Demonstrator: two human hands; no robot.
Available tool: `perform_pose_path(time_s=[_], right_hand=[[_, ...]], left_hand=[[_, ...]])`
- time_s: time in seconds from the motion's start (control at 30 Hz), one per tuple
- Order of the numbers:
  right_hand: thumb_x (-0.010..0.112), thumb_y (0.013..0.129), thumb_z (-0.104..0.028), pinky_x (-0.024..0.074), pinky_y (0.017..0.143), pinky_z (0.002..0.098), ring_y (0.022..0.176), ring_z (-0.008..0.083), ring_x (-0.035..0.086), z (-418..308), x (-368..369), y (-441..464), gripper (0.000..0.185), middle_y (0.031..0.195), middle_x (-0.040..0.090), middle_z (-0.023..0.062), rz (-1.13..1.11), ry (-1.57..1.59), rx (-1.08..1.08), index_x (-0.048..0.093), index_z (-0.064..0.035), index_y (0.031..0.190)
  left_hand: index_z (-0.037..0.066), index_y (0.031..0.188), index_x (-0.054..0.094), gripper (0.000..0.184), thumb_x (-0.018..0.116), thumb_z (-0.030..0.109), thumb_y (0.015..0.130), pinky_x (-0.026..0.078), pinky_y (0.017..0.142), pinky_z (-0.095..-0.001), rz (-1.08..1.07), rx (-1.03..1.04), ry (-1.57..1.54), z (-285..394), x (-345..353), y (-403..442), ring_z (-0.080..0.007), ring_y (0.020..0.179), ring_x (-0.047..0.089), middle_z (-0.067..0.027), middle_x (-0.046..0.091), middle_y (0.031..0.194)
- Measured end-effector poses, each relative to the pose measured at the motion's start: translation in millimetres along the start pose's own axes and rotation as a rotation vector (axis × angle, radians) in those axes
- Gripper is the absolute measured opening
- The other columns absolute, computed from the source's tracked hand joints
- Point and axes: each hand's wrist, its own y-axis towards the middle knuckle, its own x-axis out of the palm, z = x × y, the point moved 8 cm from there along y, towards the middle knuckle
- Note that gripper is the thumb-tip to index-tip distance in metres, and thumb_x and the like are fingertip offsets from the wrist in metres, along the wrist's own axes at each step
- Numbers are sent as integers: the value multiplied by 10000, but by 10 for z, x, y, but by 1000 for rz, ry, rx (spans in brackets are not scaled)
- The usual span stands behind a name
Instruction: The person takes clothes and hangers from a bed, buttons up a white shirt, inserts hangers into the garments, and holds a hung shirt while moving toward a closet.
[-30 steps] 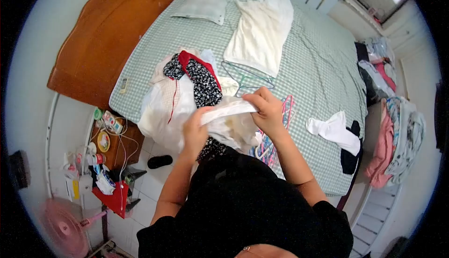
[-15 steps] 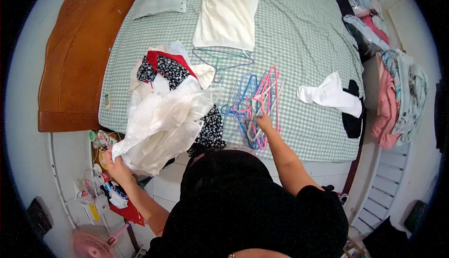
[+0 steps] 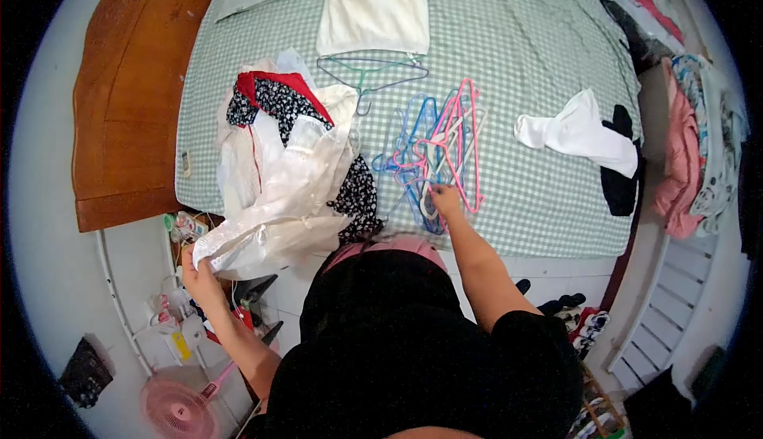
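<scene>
My left hand point(image 3: 199, 278) is closed on the edge of a white, partly sheer garment point(image 3: 274, 236) at the near left edge of the bed. The rest of that garment drapes over a pile of clothes, among them a black floral piece with a red border point(image 3: 288, 103). My right hand point(image 3: 445, 200) has its fingers closed around the near end of a white hanger point(image 3: 430, 213). This hanger lies among several pink hangers point(image 3: 470, 149) and blue hangers point(image 3: 416, 133); they overlap, so its outline is partly hidden.
A cream garment point(image 3: 373, 9) with a dark hanger point(image 3: 401, 81) lies farther up the checked bed point(image 3: 509, 33). White clothing point(image 3: 584, 129) and black clothing point(image 3: 618, 188) lie at right. A wooden headboard point(image 3: 131, 113) and a pink fan point(image 3: 181, 411) stand at left.
The white garment has sunk lower and spread over the pile, with my left hand still on its edge. My right hand stays at the hangers. The view has shifted slightly.
</scene>
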Motion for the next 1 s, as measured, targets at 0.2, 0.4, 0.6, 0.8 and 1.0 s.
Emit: perform_pose_path(time_s=[0.2, 0.4, 0.6, 0.8, 1.0], right_hand=[[598, 832, -192, 456, 713, 270, 840, 143, 559, -156, 44, 124, 297, 967, 616, 24, 13, 1193, 448, 605, -10, 1067], [674, 796, -195, 441, 677, 233, 760, 99, 544, -1040, -226, 165, 377, 912, 591, 14, -29, 1317, 260, 524, -42, 1106], [714, 727, -118, 438, 631, 249, 761, 130, 552, -878, 744, 250, 538, 920, 580, 37, -13, 953, 239, 449, -27, 1186], [572, 864, -353, 409, 567, 282, 643, 163, 551, -1274, 530, 157, 412, 723, 596, 48, -56, 706, 161, 563, -14, 1098], [520, 901, -331, 406, 531, 301, 567, 120, 521, -2211, -728, 70, 366, 610, 579, 64, 16, 511, -161, 653, 0, 981]], left_hand=[[-10, 1028, 539, 259, 430, -23, 794, 431, 792, -249, 93, 102, 20, -139, -161, -10, -141, 835, 548, -50, 577, 934], [9, 1016, 545, 230, 459, -3, 803, 445, 767, -246, 54, -60, -40, -152, -42, -118, -129, 835, 559, -52, 590, 958], [31, 1113, 511, 334, 436, 16, 788, 508, 661, -269, -54, -315, -425, -61, 339, -327, -153, 835, 613, -65, 605, 993], [-25, 1141, 506, 356, 442, 46, 798, 458, 855, -322, 14, -390, -619, -140, 242, -360, -228, 955, 592, -113, 596, 1062], [-10, 949, 580, 190, 532, 18, 767, 445, 711, -243, 22, -186, -304, -209, 108, -188, -127, 773, 571, -53, 615, 875]])
